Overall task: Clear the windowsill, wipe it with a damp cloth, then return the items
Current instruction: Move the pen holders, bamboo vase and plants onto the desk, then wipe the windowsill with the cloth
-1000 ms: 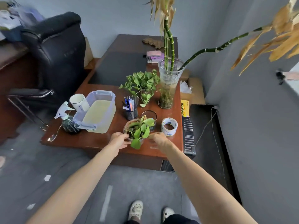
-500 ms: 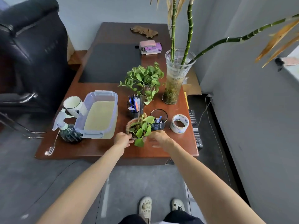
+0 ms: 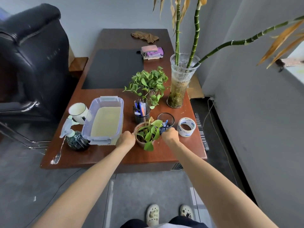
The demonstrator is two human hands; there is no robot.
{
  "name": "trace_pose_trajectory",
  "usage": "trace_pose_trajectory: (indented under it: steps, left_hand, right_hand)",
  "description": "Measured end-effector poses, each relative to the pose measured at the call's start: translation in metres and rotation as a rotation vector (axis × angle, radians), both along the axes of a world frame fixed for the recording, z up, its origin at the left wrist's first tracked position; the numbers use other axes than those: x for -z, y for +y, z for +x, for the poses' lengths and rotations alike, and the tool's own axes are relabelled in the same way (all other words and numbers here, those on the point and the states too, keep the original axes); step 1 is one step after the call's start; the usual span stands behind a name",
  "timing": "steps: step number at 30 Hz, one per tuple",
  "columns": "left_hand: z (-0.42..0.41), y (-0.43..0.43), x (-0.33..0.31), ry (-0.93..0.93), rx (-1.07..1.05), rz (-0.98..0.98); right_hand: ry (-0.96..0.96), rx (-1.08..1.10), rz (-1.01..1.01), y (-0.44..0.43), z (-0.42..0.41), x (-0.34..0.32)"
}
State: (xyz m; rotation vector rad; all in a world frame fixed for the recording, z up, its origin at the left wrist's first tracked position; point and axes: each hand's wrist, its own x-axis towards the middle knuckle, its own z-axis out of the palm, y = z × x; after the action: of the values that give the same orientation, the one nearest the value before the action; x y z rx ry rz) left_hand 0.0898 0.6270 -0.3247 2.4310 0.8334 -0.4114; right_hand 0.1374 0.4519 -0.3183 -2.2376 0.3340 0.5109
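Your left hand [image 3: 125, 139] curls on the left side of the small pot [image 3: 141, 140]; your right hand [image 3: 170, 134] sits at its right, fingers hidden by leaves, so I can't tell if it grips. The pot stands upright between them near the desk's [image 3: 98, 155] front edge, with the windowsill [image 3: 296, 69] up to your right, nearer the right hand. Beside it: two pen cups [image 3: 141, 115] [image 3: 165, 118], one tape roll [image 3: 186, 126], one vase [image 3: 180, 83].

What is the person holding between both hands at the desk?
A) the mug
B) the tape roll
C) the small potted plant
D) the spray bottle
C: the left hand and right hand grip opposite sides of the potted plant, fingers curled against its pot.
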Motion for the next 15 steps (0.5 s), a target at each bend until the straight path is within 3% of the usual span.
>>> trace_pose_trajectory:
  steps: [5, 10, 15]
  left_hand:
    - [0.024, -0.007, -0.035, -0.097, 0.062, 0.148]
    - [0.056, -0.041, -0.065, -0.217, 0.128, 0.175]
    - [0.082, -0.114, -0.08, -0.273, 0.323, 0.145]
  right_hand:
    - [-0.063, -0.044, 0.027, -0.01, 0.011, -0.019]
    - [-0.147, -0.021, 0.05, -0.039, 0.017, -0.044]
    - [-0.21, 0.098, -0.003, -0.105, 0.016, -0.057]
